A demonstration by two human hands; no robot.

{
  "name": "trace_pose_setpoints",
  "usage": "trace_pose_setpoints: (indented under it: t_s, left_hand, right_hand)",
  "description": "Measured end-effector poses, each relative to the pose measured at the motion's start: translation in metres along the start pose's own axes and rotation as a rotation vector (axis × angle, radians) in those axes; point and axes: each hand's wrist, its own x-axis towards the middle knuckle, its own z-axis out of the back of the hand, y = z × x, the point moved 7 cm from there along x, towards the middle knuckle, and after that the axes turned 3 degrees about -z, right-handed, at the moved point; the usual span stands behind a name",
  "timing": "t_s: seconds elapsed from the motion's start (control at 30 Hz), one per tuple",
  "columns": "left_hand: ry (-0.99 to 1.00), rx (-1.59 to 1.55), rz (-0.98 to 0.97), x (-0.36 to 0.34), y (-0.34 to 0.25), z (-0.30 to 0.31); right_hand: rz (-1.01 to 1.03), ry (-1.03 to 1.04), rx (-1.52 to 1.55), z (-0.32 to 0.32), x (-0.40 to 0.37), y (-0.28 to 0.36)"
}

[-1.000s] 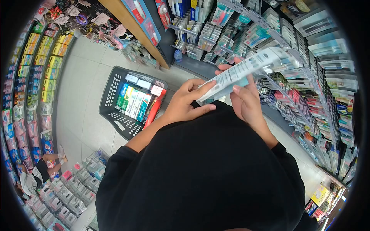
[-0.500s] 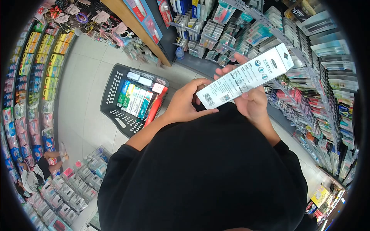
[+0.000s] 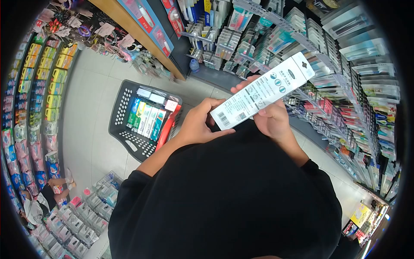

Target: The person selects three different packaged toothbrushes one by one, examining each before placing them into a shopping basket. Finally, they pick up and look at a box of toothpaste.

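Observation:
A long white retail box (image 3: 263, 91) with a hang tab, printed text, small pictures and a barcode is held slanted in front of my chest, its printed side facing up. My left hand (image 3: 200, 119) grips the lower barcode end, with the thumb along the bottom edge. My right hand (image 3: 273, 120) is closed round the middle from below; its thumb presses the near edge and its fingertips show past the far edge. Whatever is inside the box is hidden.
On the floor to the left stands a dark shopping basket (image 3: 120, 113) with a red handle (image 3: 166, 131) and several boxes (image 3: 148, 117) inside. Racks of hanging packs (image 3: 332, 108) line the right. Curved shelves (image 3: 56, 86) fill the far left, where a person (image 3: 41, 205) is at lower left.
The white box and both hands have shifted slightly left and down in view. The grip looks the same. The basket also appears a little further left and lower.

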Motion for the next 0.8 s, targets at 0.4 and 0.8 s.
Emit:
trace_pose_setpoints:
  t_s: [0.4,0.8]
  left_hand:
    - [0.317,-0.81,0.262,-0.006,0.035,-0.024]
    - [-0.039,-0.227,0.38,-0.027,0.053,0.021]
  right_hand:
    - [0.377,-0.379,-0.218,0.016,-0.007,0.042]
    - [0.282,-0.398,-0.589,0.073,0.032,0.039]
